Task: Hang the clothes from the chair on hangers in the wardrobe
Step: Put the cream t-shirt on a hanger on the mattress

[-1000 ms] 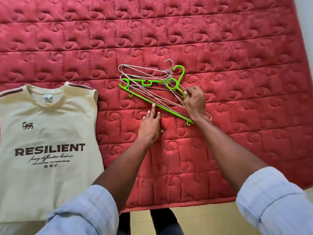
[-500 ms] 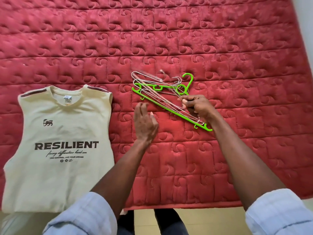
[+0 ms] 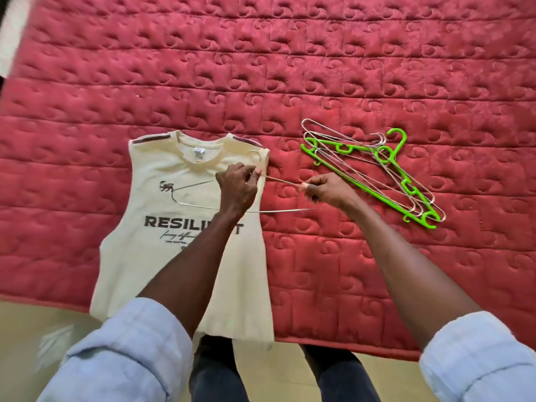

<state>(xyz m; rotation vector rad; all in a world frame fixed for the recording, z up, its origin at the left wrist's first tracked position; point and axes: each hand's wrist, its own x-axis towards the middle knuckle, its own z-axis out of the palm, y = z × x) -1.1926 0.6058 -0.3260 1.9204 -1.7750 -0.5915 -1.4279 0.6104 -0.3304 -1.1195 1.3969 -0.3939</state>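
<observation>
Pinching wire hanger (image 3: 203, 206) with both hands, left hand (image 3: 236, 189), right hand (image 3: 327, 190), over cream shirt (image 3: 162, 250)

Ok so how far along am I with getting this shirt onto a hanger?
Done: the cream sleeveless shirt lies flat on the red quilt, and one wire hanger is separated from the hanger pile. In hand: left hand and right hand both pinch that hanger over the shirt. Left: slipping it inside the shirt and hanging it in the wardrobe, not in view.

Both hands have left the hanger pile (image 3: 374, 172) — a wire hanger (image 3: 200, 205) now held over the shirt (image 3: 150, 250)
</observation>
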